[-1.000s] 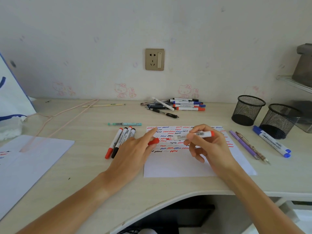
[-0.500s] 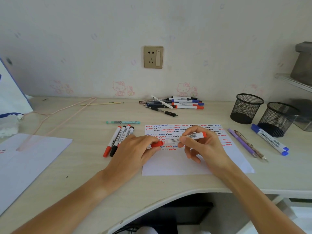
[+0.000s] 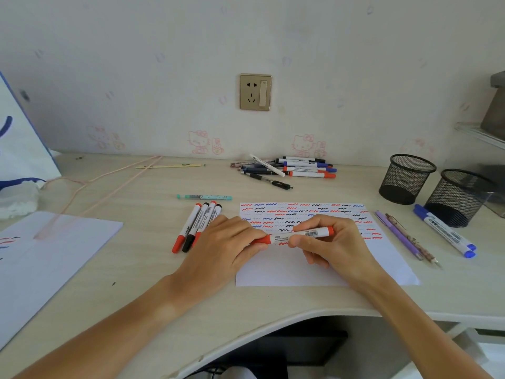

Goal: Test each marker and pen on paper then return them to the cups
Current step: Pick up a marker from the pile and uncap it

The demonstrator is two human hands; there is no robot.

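A red marker (image 3: 303, 234) lies level above the white test paper (image 3: 287, 269), which carries several rows of red, blue and black squiggles. My right hand (image 3: 336, 244) grips the marker's white barrel. My left hand (image 3: 226, 247) pinches its red cap (image 3: 263, 239), which sits on the marker's left end. Two black mesh cups (image 3: 406, 178) (image 3: 459, 196) stand at the right and look empty.
Several markers (image 3: 198, 224) lie left of the paper, with a teal pen (image 3: 204, 197) behind them. A pile of pens and markers (image 3: 289, 168) sits near the wall. Two blue markers (image 3: 444, 230) and two purple pens (image 3: 404, 237) lie by the cups. Another sheet (image 3: 41, 258) lies at the left.
The cap, held apart from the marker tip a second ago, has been brought onto the marker's end. Both hands have closed together over the paper.
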